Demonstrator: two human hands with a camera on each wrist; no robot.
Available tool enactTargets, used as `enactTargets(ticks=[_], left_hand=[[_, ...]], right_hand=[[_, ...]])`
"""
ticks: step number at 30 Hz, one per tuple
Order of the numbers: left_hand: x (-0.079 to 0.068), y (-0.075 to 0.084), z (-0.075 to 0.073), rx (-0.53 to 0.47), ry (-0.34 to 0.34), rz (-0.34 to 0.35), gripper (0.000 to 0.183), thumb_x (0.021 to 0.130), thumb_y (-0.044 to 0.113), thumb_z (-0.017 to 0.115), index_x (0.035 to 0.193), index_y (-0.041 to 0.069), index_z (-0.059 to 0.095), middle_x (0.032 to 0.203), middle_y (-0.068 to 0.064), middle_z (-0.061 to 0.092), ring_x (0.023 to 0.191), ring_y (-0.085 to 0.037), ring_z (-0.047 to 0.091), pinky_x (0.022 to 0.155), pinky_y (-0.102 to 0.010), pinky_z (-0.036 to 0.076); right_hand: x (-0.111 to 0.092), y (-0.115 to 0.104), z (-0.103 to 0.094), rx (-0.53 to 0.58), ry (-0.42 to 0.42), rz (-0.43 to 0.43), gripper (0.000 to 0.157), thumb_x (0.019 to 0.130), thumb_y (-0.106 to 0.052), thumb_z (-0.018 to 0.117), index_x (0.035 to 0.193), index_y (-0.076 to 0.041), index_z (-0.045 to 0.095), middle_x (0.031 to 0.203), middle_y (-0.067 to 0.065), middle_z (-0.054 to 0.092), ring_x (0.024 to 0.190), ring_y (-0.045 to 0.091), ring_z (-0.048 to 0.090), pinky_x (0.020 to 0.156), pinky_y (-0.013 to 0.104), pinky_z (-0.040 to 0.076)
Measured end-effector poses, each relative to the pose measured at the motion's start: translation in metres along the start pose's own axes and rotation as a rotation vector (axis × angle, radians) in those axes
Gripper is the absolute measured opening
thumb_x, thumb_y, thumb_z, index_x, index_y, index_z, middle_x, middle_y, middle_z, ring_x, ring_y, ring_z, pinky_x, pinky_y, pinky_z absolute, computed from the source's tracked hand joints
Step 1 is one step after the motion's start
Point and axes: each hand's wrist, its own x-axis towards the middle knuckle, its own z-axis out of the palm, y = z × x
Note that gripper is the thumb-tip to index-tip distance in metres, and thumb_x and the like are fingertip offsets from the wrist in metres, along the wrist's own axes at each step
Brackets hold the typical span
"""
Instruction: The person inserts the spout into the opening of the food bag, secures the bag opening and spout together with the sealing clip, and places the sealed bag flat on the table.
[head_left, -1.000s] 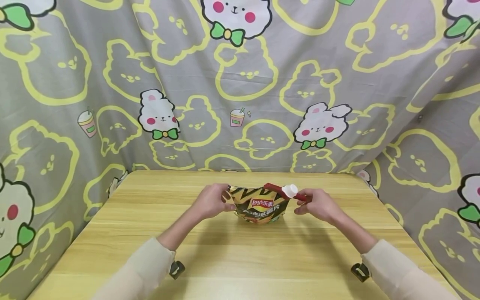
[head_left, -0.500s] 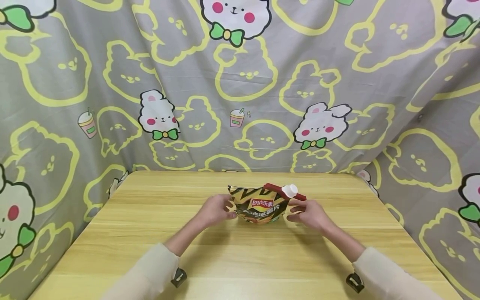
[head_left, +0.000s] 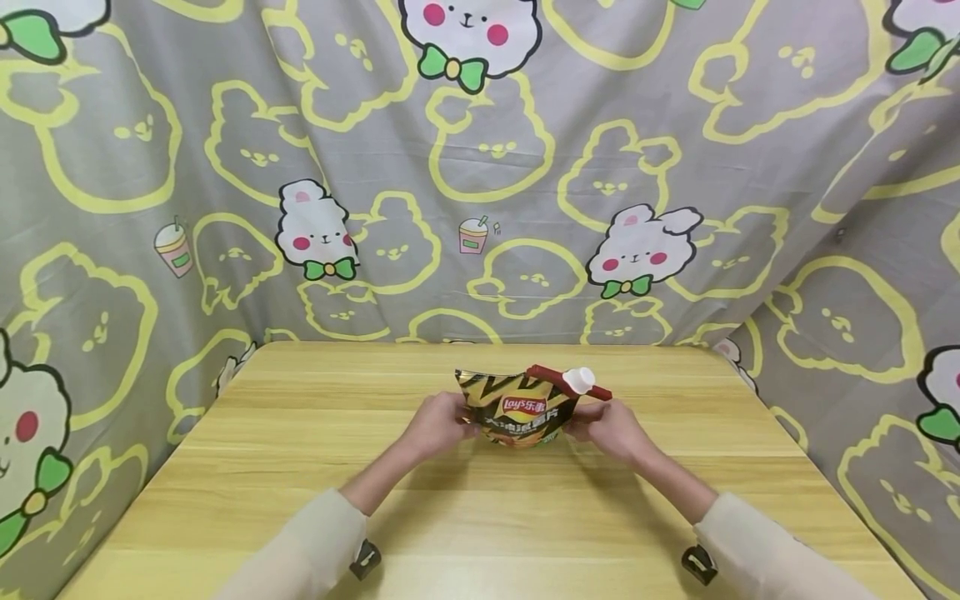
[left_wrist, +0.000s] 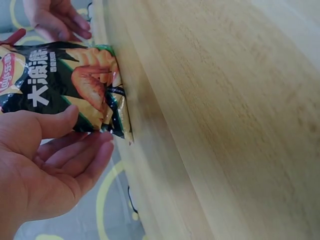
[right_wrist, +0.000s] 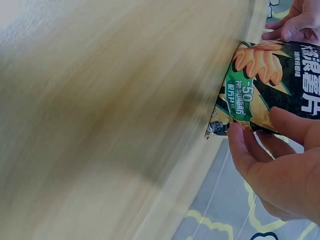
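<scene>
A black-and-gold bag of potato chips [head_left: 517, 417] stands upright on the wooden table, its printed front toward me. A dark red bag clip [head_left: 551, 377] with a white spout cap [head_left: 579, 381] slants across its top right edge and sticks out past the side. My left hand [head_left: 442, 423] holds the bag's left side low down, thumb on the front and fingers behind, as the left wrist view shows. On the other side my right hand [right_wrist: 285, 165] grips the lower edge likewise, thumb on the front. Some fingertips are hidden behind the bag.
The light wooden table [head_left: 480, 517] extends around the bag on all sides. Behind it and at both sides hangs a grey patterned curtain [head_left: 405, 150]. Dark wrist devices [head_left: 365, 560] show under both sleeves.
Both hands have come down from the bag's upper corners and closed in on its lower sides. My right hand has let go of the red clip's end. The bag and clip stay put.
</scene>
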Motion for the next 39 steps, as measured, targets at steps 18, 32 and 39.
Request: enactTargets(ticks=[18, 32, 39], left_hand=[[0.001, 0.008, -0.009, -0.008, 0.042, -0.063, 0.013, 0.088, 0.01, 0.077, 0.098, 0.002, 0.076, 0.087, -0.01, 0.078, 0.078, -0.023, 0.074, 0.071, -0.032, 0.058], [0.003, 0.013, -0.013, -0.051, 0.078, -0.157, 0.017, 0.091, 0.017, 0.076, 0.096, 0.001, 0.073, 0.082, -0.008, 0.076, 0.076, -0.024, 0.073, 0.067, -0.031, 0.056], [0.003, 0.012, -0.014, -0.044, 0.088, -0.181, 0.015, 0.091, 0.017, 0.075, 0.093, 0.003, 0.071, 0.081, -0.01, 0.075, 0.078, -0.028, 0.071, 0.064, -0.029, 0.053]], right_hand=[[0.002, -0.01, -0.001, 0.052, 0.022, 0.042, 0.034, 0.093, -0.021, 0.072, 0.118, 0.002, 0.073, 0.11, 0.021, 0.075, 0.086, 0.035, 0.077, 0.089, 0.048, 0.059], [0.005, -0.018, 0.0, 0.125, 0.003, 0.103, 0.039, 0.093, -0.012, 0.07, 0.121, 0.016, 0.065, 0.108, 0.027, 0.074, 0.085, 0.034, 0.076, 0.082, 0.043, 0.062], [0.007, -0.022, 0.002, 0.099, 0.013, 0.096, 0.037, 0.092, -0.01, 0.07, 0.12, 0.014, 0.067, 0.111, 0.027, 0.073, 0.086, 0.034, 0.076, 0.084, 0.043, 0.061]])
